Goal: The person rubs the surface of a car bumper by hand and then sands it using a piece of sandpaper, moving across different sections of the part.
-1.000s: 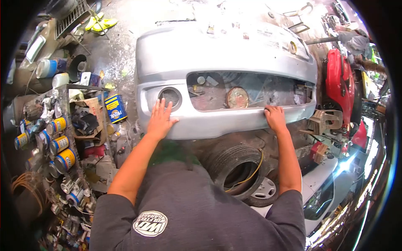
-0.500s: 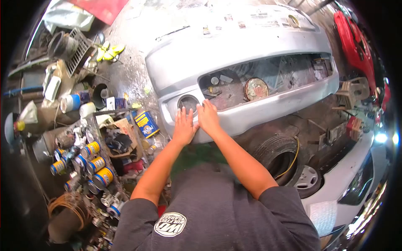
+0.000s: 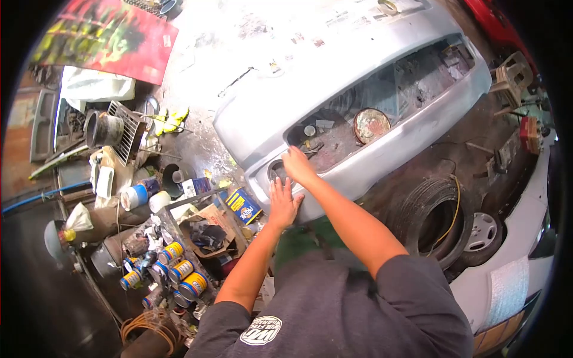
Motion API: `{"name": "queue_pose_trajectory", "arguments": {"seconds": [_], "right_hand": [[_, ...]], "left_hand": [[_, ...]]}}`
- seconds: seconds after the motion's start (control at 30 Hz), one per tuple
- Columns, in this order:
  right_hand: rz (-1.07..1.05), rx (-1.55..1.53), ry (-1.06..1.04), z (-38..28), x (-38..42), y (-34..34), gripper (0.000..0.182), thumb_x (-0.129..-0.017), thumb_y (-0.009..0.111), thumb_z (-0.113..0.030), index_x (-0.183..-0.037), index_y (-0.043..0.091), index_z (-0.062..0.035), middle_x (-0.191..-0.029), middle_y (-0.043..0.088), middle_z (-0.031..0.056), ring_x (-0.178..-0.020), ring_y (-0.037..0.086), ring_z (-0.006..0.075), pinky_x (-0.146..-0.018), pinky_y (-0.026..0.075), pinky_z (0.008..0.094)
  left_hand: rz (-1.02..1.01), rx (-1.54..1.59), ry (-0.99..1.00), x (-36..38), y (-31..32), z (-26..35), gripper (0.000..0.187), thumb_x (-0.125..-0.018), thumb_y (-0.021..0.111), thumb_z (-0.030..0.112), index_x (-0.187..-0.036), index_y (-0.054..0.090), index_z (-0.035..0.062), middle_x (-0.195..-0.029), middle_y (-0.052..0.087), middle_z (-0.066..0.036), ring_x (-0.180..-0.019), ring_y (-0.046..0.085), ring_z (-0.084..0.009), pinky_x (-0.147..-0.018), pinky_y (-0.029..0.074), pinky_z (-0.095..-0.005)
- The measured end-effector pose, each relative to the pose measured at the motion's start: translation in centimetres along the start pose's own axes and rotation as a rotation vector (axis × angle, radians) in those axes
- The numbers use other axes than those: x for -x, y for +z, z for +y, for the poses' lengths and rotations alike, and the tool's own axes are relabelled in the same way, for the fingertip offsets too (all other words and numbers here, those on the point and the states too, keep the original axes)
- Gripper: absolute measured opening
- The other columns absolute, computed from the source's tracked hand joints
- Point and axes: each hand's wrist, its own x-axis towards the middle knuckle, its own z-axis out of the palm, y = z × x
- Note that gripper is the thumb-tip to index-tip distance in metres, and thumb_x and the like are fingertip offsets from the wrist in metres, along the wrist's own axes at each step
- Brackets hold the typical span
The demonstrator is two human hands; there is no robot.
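A silver car bumper (image 3: 334, 65) lies across the floor in front of me, grille opening facing up. My left hand (image 3: 282, 203) rests flat with fingers spread on the bumper's lower left corner, below the round fog-lamp hole (image 3: 276, 171). My right hand (image 3: 296, 164) lies on the bumper just right of that hole, at the left end of the grille opening; whether it grips the edge I cannot tell. A round rusty disc (image 3: 370, 125) and small bits sit inside the opening.
A tyre (image 3: 439, 221) with a yellow cord lies at the right, beside a white car (image 3: 507, 274). At the left stands a cluttered rack with several blue-and-yellow cans (image 3: 179, 271), a blue tin (image 3: 242, 206), a grille panel (image 3: 125, 140) and a red sheet (image 3: 113, 39).
My right hand moved from the bumper's right side over to the left end, beside the fog-lamp hole. My left hand slid lower on the corner. The view has swung left.
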Motion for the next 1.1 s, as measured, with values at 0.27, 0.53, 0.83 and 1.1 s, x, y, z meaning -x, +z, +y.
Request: {"name": "queue_pose_trajectory", "arguments": {"seconds": [0.27,0.53,0.83,1.1], "right_hand": [[0.228,-0.223,0.097,-1.2,7.5,-0.8,0.045,-0.100,0.048,-0.025,-0.119,0.060,0.0145,-0.140,0.053,0.0373,-0.138,0.046,0.0494,-0.118,0.037,0.0512],[0.105,-0.230,-0.035,-1.9,5.0,-3.1,0.041,-0.097,0.052,-0.023,-0.113,0.065,0.0122,-0.143,0.052,0.0375,-0.140,0.046,0.0500,-0.120,0.036,0.0505],[-0.151,-0.037,-0.160,-0.9,7.3,-8.7,0.055,-0.098,0.053,-0.020,-0.145,0.050,0.0072,-0.156,0.044,0.0276,-0.147,0.042,0.0384,-0.122,0.032,0.0520],[-0.335,0.641,-0.480,2.1,10.3,-7.7,0.060,-0.104,0.052,-0.031,-0.150,0.044,0.0068,-0.163,0.036,0.0227,-0.154,0.031,0.0344,-0.126,0.023,0.0486]], "left_hand": [[-0.029,-0.016,0.027,-0.2,0.3,-0.6,0.079,-0.103,0.056,0.049,-0.162,0.026,0.0059,-0.165,0.017,-0.035,-0.153,0.013,-0.0550,-0.126,0.013,-0.0601],[-0.062,0.034,-0.030,0.2,-0.4,0.1,0.078,-0.103,0.055,0.050,-0.161,0.028,0.0057,-0.165,0.018,-0.035,-0.154,0.013,-0.0532,-0.126,0.012,-0.0599],[0.079,0.053,-0.029,0.3,-0.2,0.5,0.083,-0.100,0.059,0.052,-0.161,0.029,0.0038,-0.166,0.018,-0.032,-0.155,0.011,-0.0505,-0.127,0.013,-0.0579],[0.237,0.175,-0.510,1.5,0.9,1.7,0.130,-0.079,0.071,0.075,-0.159,0.017,-0.0123,-0.168,0.013,-0.032,-0.159,0.006,-0.0418,-0.129,0.004,-0.0512]]}}
